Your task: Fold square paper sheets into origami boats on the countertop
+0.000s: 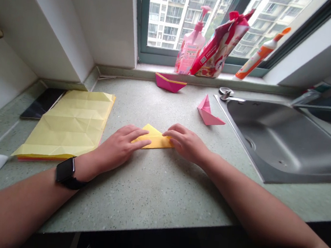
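A folded yellow paper (158, 140) with a pointed top lies on the counter between my two hands. My left hand (123, 143) rests on its left end, fingers stretched out and thumb apart from them along the lower part. At the right end, my right hand (185, 142) has its fingers bent and closed on the paper, the thumb tucked low. Part of the paper is hidden under both hands. Beyond it stand a magenta paper boat (170, 84) near the window ledge and a pink paper boat (209, 114) beside the sink.
Creased yellow sheets (71, 123) lie stacked at left, partly over a dark phone (42, 104). A steel sink (285, 141) takes up the right. A pink pump bottle (188, 51), a red bag (219, 46) and an orange-white bottle (258, 57) stand on the window sill.
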Motion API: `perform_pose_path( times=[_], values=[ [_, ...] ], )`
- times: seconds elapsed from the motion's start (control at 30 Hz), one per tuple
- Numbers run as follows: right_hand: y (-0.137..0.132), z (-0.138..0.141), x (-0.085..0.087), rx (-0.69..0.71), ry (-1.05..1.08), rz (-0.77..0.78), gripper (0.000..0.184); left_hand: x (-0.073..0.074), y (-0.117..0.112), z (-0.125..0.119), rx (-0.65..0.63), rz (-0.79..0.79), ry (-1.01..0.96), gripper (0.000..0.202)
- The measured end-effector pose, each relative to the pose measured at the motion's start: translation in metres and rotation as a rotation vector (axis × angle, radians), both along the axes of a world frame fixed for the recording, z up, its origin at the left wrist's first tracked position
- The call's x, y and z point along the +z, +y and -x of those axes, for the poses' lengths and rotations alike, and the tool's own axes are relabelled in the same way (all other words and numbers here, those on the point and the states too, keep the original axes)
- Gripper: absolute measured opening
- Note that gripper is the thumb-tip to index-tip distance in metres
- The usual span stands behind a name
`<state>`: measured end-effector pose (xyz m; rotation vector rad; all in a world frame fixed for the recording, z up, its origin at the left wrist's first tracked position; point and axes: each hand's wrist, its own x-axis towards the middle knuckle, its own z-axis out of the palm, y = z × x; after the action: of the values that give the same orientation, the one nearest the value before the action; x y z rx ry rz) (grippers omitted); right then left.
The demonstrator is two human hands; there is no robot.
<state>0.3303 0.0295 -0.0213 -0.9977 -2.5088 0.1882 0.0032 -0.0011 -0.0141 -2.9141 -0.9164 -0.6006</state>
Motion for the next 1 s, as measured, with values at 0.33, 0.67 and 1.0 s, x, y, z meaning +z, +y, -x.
perform_pose_path(
  times=[0.33,0.67,1.0],
  values=[
    [-0.017,0.01,0.016,0.142,-0.092,-0.17,0.027,-0.004,0.001,-0.004,-0.095,0.102,0.02,0.041],
    [-0.02,0.018,0.009,0.224,-0.216,-0.111,0.027,-0.001,-0.004,-0.006,-0.076,0.135,0.106,0.038],
    [-0.017,0.013,0.01,0.25,-0.176,-0.113,0.027,-0.002,-0.004,-0.006,-0.068,0.147,0.11,0.038]
  ],
)
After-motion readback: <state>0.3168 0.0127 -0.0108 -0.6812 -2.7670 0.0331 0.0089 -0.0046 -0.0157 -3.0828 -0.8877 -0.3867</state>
